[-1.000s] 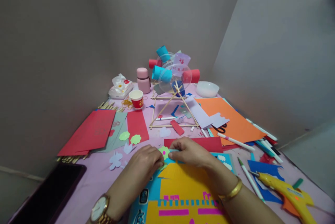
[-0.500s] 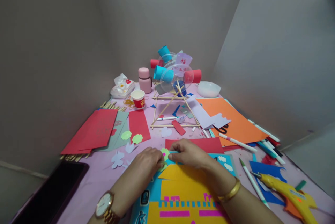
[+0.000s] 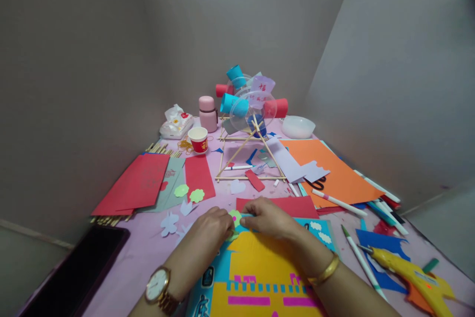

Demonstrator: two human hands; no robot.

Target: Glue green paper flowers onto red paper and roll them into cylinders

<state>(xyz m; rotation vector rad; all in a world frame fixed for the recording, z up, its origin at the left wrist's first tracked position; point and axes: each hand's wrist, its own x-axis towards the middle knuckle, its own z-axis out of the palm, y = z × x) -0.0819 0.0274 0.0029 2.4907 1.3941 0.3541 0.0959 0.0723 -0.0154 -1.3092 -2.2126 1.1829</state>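
Observation:
At the top edge of a blue board [image 3: 218,262], my left hand [image 3: 213,225] is closed, its curled fingertips at the left side of a light green paper flower [image 3: 234,217] with a pink centre. My right hand [image 3: 272,218] pinches at the flower's right edge, with thumb and forefinger close together. More green paper [image 3: 233,237] shows just below the flower, partly covered by my left fingers. Yellow paper [image 3: 267,257] with magenta strips and a notched edge lies on the board below my hands. White cloud cut-outs [image 3: 324,237] sit at its upper right.
A stick frame [image 3: 250,178] carrying a wheel with coloured cups stands ahead. To the right lie a yellow glue gun [image 3: 408,270], markers [image 3: 363,260], scissors [image 3: 318,183] and orange paper [image 3: 337,173]. Red paper [image 3: 135,181], loose green flowers [image 3: 196,195] and a phone [image 3: 81,272] are left.
The view has shifted slightly, so everything sits a little further right. Both hands stay at the green flower. A crosswise edge in the yellow paper's upper part no longer shows.

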